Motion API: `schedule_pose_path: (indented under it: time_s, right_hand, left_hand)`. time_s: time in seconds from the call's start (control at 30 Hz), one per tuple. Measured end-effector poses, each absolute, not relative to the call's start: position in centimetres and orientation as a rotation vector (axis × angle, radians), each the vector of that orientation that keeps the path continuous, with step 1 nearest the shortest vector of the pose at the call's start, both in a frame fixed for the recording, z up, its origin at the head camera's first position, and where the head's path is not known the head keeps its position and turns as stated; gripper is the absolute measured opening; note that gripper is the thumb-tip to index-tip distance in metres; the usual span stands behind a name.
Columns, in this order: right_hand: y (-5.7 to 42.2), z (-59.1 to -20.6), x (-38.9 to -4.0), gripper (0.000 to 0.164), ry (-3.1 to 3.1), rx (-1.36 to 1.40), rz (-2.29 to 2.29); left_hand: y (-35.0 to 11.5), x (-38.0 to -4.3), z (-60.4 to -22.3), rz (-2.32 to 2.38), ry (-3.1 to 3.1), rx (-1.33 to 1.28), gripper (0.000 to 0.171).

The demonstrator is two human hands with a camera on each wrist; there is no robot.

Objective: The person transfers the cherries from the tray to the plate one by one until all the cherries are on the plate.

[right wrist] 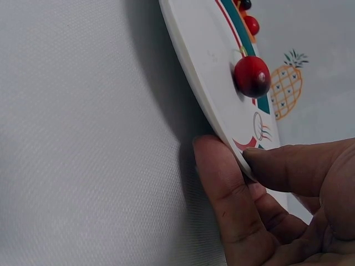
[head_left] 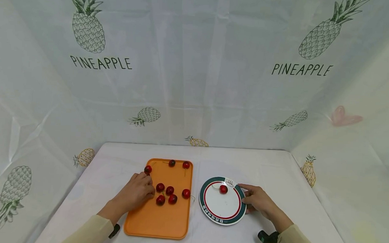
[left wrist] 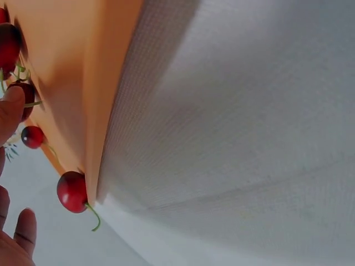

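Note:
My left hand [head_left: 141, 189] hovers at the left side of an orange tray [head_left: 155, 220], over its edge. In the left wrist view, its thumb [left wrist: 10, 111] overlaps a dark red cherry [left wrist: 28, 102], while another finger [left wrist: 25, 228] stands well apart. Just beyond the fingers, a cherry [head_left: 148, 169] sits at the tray's far left edge. Several cherries [head_left: 170, 190] cluster mid-tray, beside the hand. My right hand [head_left: 258, 200] pinches the right rim of a white plate [head_left: 223, 208] with a green and red border, thumb on top. One stemmed cherry [head_left: 223, 189] lies on this plate.
Two cherries, one dark [head_left: 172, 163] and one red [head_left: 186, 165], lie near the tray's far edge. Another cherry [head_left: 186, 193] is at its right edge, stem sticking out. White cloth covers the table [head_left: 260, 166]; a pineapple-print curtain [head_left: 196, 82] stands behind.

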State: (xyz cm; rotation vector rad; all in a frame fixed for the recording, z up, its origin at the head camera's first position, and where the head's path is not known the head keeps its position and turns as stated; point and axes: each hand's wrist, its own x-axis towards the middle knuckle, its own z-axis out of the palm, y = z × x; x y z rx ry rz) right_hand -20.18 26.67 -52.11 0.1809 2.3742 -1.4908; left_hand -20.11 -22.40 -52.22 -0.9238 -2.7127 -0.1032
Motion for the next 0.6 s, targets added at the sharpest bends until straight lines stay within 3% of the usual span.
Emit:
schedule_pose_path:
  time_s: [0.6]
  right_hand:
    - [26.6,-51.9,-20.1,0.064,2.384,0.190,-1.474]
  left_hand:
    - [-20.5,-19.7,-50.2,-0.068,-2.571,-0.946,0.019]
